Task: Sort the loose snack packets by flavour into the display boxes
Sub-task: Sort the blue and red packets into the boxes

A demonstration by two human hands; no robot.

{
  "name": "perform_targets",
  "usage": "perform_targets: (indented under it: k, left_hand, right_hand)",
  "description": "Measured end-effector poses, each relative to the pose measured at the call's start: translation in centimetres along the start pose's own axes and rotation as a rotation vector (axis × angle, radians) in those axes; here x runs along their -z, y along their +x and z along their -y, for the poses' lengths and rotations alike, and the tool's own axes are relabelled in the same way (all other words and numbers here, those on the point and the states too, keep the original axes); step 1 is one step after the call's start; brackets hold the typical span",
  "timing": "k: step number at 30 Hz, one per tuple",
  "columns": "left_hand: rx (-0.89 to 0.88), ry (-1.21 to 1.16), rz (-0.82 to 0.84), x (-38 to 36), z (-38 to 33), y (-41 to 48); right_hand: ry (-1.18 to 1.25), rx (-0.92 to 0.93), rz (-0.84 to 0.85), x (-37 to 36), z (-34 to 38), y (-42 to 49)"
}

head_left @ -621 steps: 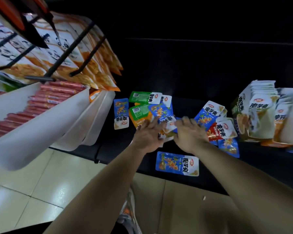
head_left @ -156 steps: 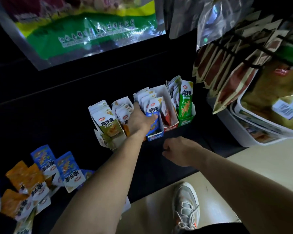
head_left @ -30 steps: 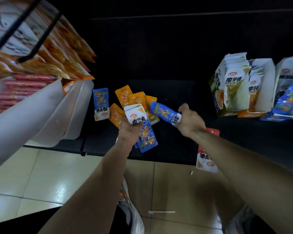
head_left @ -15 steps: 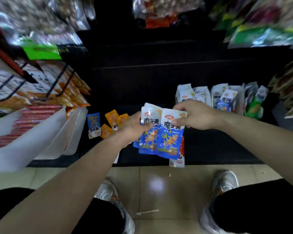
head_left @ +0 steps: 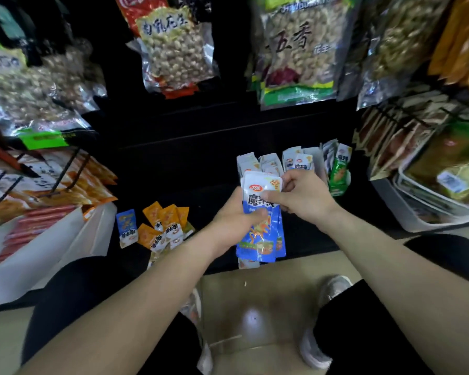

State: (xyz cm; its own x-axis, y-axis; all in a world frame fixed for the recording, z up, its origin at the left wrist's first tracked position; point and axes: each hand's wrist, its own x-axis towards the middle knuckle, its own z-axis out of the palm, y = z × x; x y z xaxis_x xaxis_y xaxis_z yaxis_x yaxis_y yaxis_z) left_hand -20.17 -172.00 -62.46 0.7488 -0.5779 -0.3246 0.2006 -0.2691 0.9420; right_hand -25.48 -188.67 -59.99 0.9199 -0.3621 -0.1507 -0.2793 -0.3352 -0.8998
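Dark shop shelf: above its front edge, left hand is gripping a stack of blue packets mid-length while right hand is pinching the white tops. Seemingly squaring up; next is calling for slotting them into the display boxes just behind.

Setting: small retail shop, snack aisle. Evidence: sealed peanut bags hang in rows above a dark shelf. Packets on wire peg hooks, branded display boxes of single-serve packets, a white bin of red sausages, tiled floor.
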Motion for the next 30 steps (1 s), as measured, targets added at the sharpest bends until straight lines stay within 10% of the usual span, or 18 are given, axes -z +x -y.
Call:
perform_targets:
  k: [13, 21, 30]
  left_hand:
    - [0.055, -0.253, -0.154, -6.3, 2.4, 9.2]
    - [0.121, 0.104, -0.127, -8.8, 4.5, 17.5]
    - [0.115, 0.107, -0.264, -11.1, 6.8, 30.6]
  right_hand:
    - [0.151, -0.217, 0.275, -0.6, -9.0, 2.6]
    - [-0.447, -0.222, 0.252, 8.1, -12.2, 8.3]
    - [-0.576, -0.332, 0.221, 6.4, -20.5, 13.9]
